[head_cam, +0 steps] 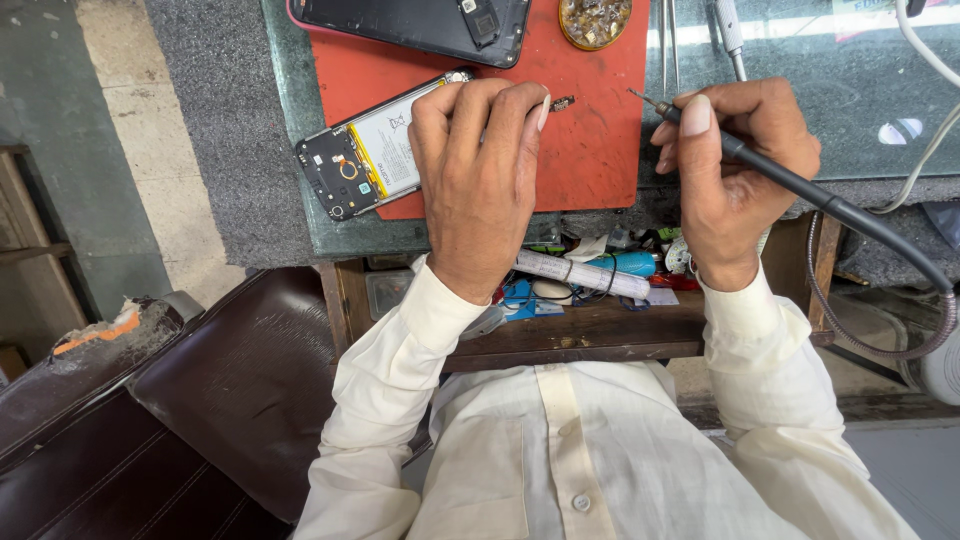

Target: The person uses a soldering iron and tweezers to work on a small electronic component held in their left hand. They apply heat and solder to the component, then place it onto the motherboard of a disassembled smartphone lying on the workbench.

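Seen from the head camera, the left hand (478, 170) lies palm down over the opened phone (375, 150), its fingers curled and close together, pressing the phone's right part onto the red mat (590, 150). The phone rests at a slant on the mat's left edge, back cover off, battery and dark camera end showing to the left of the hand. Its other end is hidden under the fingers. A small metal part (561, 102) peeks out just past the fingertips; whether the hand touches it is hard to tell.

The right hand (730, 165) is closed around a soldering iron (760, 165), thumb on top, pinching it like a pen. The thin tip points left, just above the mat's right edge, apart from the phone. The iron's cable (900, 250) loops off to the right and down.

At the top, a second phone (420, 25) and a round tin (595, 20) of small parts are cut off by the frame. Tweezers (668, 40) lie beside the mat. An open drawer (590, 285) under the table (280, 215) holds clutter too jumbled to name.
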